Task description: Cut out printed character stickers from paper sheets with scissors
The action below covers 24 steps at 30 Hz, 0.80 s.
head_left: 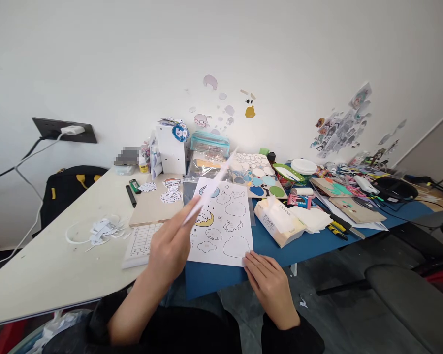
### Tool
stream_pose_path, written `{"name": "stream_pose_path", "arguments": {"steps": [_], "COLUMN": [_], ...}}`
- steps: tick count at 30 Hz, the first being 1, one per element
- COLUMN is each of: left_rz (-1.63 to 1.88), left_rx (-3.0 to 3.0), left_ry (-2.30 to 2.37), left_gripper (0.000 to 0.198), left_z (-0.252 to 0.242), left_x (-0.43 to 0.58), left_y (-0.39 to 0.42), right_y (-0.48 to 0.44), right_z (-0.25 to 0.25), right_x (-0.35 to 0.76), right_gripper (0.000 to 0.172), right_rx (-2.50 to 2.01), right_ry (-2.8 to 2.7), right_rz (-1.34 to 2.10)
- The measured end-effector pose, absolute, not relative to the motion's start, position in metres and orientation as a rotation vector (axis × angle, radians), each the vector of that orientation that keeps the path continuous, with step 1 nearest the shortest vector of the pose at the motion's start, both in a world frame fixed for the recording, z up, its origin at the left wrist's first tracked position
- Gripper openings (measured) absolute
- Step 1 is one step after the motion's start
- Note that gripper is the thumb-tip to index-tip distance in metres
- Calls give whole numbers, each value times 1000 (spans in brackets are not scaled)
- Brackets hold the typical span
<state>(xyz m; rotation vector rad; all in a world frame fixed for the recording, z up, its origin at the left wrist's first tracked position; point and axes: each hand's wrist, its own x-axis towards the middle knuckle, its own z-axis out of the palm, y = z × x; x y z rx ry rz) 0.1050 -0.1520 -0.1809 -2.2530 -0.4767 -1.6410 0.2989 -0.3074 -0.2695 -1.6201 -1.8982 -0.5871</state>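
My left hand (170,246) is closed on a thin white sheet of paper (214,184), raised and seen nearly edge-on. Under it lies a white sheet of line drawings (239,238), with cloud outlines, small figures and a yellow moon; part of it is hidden behind my left hand and the raised paper. At that sheet's lower right corner, the fingers of my right hand (268,280) are together and grip the edge. What the raised paper bears cannot be made out.
A tissue pack (280,223) lies right of the drawings, beside yellow-black handled tools (339,226). Behind stand a board of painted shapes (258,177) and a clear pouch (210,142). Left are a wooden board (151,211), a gridded pad (136,250) and paper scraps (105,231).
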Motion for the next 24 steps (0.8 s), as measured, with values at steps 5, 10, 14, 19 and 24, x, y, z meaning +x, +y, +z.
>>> {"name": "stream_pose_path", "arguments": {"steps": [5,10,14,19,24], "left_rz": [-1264,-939,-877,-943,-1077], "left_rx": [-2631,-2754,-2848,-2806,-2779], "left_ry": [-95,-142,-227,-261,-423], "left_gripper": [28,27,24,21,34], "left_z": [-211,-241,-238,-228,-227], "left_x": [117,123,121,120,114], "left_y": [-174,-183,-183,-180,-179], "right_y": [-310,-312,-315,-311,-310], "right_z": [-283,-290,-283,-259,-246], "right_x": [296,296,297,297,293], "right_gripper": [33,33,35,36,37], "right_rx": [-1625,-1582,-1561,-1512,-1497], "right_ry": [-1853,-1864,-1838,-1728,-1649], "right_rz": [-670,-714,-670,-699,-710]}}
